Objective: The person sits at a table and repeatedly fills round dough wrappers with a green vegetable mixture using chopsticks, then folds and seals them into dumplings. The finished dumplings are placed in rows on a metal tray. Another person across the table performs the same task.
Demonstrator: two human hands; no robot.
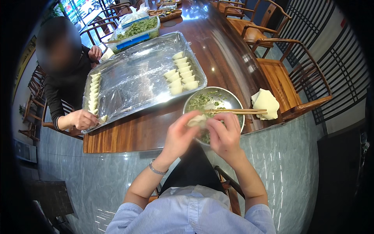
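Observation:
Between my two hands is a pale, partly folded dumpling [197, 121], blurred by motion. My left hand [181, 133] grips its left side with thumb and fingers. The fingertips of my right hand [225, 131] pinch at its right edge. Below the hands is a steel bowl [235, 101] holding chopped green filling [201, 101]. A pair of wooden chopsticks [242, 111] lies across the bowl's right rim. To its right, a stack of dough wrappers [265, 104] rests on the table's edge.
A film-lined metal tray [131, 79] bears rows of dumplings [184, 70]. A co-worker's hand [84, 119] touches a dumpling at its left corner. Behind stands a plastic tub of green filling [140, 29] on the wooden table [128, 136]. Wooden chairs [274, 73] line the right side.

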